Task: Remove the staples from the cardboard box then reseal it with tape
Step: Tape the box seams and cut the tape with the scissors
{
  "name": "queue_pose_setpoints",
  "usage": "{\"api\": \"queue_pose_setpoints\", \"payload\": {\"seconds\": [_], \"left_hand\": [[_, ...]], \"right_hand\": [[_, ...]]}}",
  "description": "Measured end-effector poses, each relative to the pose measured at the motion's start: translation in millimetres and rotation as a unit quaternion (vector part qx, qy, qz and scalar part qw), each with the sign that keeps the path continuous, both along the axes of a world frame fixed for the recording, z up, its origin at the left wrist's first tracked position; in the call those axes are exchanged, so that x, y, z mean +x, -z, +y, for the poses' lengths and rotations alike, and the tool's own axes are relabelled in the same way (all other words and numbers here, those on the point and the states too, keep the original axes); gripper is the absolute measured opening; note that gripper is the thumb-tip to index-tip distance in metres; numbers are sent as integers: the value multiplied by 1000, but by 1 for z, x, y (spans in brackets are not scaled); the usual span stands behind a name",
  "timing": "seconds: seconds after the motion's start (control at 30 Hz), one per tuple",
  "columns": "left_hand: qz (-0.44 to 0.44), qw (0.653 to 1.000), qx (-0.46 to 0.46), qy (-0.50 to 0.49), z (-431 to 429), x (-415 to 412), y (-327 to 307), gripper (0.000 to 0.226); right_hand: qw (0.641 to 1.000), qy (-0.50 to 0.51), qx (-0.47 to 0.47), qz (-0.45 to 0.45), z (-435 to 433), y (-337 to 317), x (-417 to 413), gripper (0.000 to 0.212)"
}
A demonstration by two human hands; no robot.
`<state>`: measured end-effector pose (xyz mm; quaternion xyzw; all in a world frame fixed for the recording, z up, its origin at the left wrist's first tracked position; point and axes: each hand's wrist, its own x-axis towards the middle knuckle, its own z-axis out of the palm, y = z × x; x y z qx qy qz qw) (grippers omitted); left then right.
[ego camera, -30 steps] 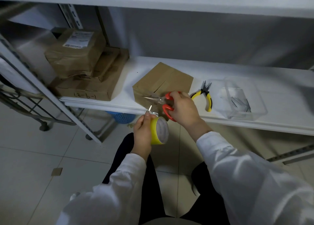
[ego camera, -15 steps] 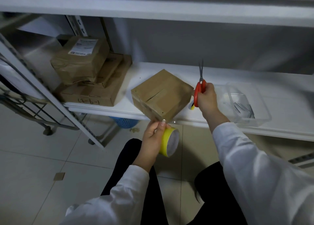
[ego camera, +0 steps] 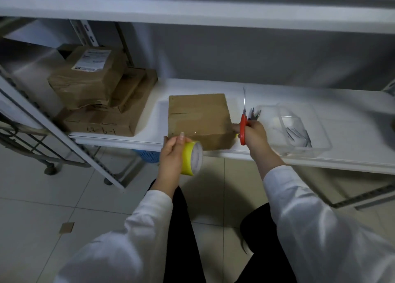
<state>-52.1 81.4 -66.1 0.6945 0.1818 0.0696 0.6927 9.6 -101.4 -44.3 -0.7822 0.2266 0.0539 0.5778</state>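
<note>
Box (ego camera: 198,115) turned square, left hand (ego camera: 172,154) grips tape (ego camera: 189,158), right hand (ego camera: 255,135) grips scissors (ego camera: 243,130)

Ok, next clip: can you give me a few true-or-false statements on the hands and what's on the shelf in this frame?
1. The left hand grips the yellow tape roll. True.
2. The right hand is empty. False: it grips the red-handled scissors, blades pointing up.
3. The cardboard box stands on the white shelf. True.
4. The clear container lies left of the cardboard box. False: it lies to the box's right, beyond the right hand.
5. Other boxes are stacked at the shelf's left end. True.
</note>
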Motion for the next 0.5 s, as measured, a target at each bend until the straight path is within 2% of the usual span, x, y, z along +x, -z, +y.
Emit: {"api": "queue_pose_setpoints", "payload": {"seconds": [0.23, 0.3, 0.4, 0.5], "left_hand": [[62, 998, 30, -12, 5, 13, -13, 36], [99, 994, 44, -5, 0, 7, -10, 28], [163, 983, 30, 73, -16, -1, -7, 24], [191, 973, 29, 125, -30, 0, -12, 26]], "right_hand": [[1000, -7, 9, 14, 21, 13, -23, 23], [1000, -14, 7, 12, 23, 13, -24, 23], [1000, -12, 5, -2, 20, 9, -25, 23], [996, 8, 82, -27, 11, 2, -24, 22]]}}
